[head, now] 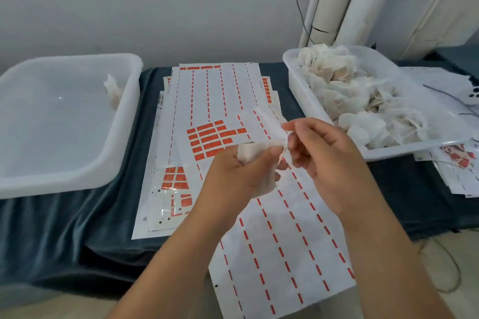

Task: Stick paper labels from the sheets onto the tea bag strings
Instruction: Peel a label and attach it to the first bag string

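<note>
over the middle of the dark blue cloth-covered desk (51,228), our left hand (241,176) curled its fingers round a white mesh tea bag (250,151); our right hand (326,158) pinched the bag's right end. white sheets of orange paper labels (210,137) lay beneath. a translucent plastic tub (295,85) heaped with tea bags stood at the right edge.

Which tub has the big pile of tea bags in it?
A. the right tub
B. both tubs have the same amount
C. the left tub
A: the right tub is heaped with tea bags, while the left tub holds only a single tea bag near its far right corner.
</note>
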Demonstrator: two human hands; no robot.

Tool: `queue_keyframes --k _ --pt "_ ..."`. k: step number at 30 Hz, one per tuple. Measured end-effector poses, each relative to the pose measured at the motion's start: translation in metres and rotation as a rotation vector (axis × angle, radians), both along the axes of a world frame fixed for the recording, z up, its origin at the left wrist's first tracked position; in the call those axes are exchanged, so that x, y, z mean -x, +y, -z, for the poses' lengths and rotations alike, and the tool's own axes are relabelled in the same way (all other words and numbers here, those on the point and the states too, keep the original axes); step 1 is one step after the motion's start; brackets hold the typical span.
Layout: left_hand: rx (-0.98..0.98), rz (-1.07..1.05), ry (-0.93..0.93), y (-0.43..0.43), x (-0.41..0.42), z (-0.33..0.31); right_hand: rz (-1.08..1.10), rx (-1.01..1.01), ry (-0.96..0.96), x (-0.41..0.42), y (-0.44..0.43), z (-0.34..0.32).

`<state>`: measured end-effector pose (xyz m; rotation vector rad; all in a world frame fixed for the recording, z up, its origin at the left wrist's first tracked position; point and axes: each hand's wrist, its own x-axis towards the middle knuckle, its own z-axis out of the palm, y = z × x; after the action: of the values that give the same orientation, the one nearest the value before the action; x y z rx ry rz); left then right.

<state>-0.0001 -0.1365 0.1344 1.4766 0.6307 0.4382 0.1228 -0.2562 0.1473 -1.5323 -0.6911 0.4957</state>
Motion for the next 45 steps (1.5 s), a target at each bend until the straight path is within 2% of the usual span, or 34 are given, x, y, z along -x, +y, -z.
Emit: queue_keyframes --k 3,5,9,12,15,19,21,23,26,29,31,34,38,42,44,45 --pt "0.021 -0.01 -0.034 0.005 0.015 0.011 -0.076 0.133 -0.056 0.009 -0.001 0.012" --pt "0.007 0.04 -0.041 0.009 0.021 0.015 -0.152 0.141 -0.114 0.019 0.001 0.015" --pt "-0.081 0.048 0.017 0.013 0.027 0.023 -0.036 0.245 -0.316 0.03 0.005 0.024" --pt "-0.145 0.05 0.048 0.01 0.029 0.027 -0.009 0.398 -0.564 0.031 0.007 0.034" --pt "-0.279 0.011 0.161 0.007 0.029 0.032 -0.02 0.555 -0.809 0.033 0.01 0.044" --pt "-0.414 -0.03 0.188 0.015 0.035 0.04 -0.022 0.563 -0.867 0.035 0.009 0.045" --pt "-0.464 0.046 0.155 0.018 0.04 0.04 -0.138 0.551 -0.778 0.036 0.009 0.048" --pt "-0.485 0.123 0.127 0.02 0.043 0.04 -0.298 0.522 -0.608 0.039 0.011 0.05" --pt "-0.284 0.043 0.064 0.027 0.045 0.04 -0.441 0.36 -0.363 0.041 0.014 0.049" --pt "-0.183 -0.049 0.164 0.035 0.05 0.043 -0.429 0.17 -0.079 0.034 0.014 0.055" --pt "-0.164 -0.052 0.126 0.038 0.054 0.044 -0.408 0.092 0.116 0.034 0.019 0.063" --pt "-0.263 0.016 0.059 0.042 0.06 0.042 -0.379 0.013 0.32 0.039 0.033 0.072" --pt "-0.451 0.171 0.108 0.047 0.066 0.045 -0.396 -0.163 0.631 0.038 0.043 0.074" --pt "-0.408 0.181 0.184 0.057 0.069 0.045 -0.451 -0.32 0.994 0.049 0.047 0.078" --pt "-0.38 0.22 0.238 0.063 0.068 0.044 -0.374 -0.278 1.006 0.05 0.05 0.079" --pt "-0.356 0.203 0.276 0.065 0.067 0.044 -0.281 -0.186 0.9 0.05 0.054 0.08"
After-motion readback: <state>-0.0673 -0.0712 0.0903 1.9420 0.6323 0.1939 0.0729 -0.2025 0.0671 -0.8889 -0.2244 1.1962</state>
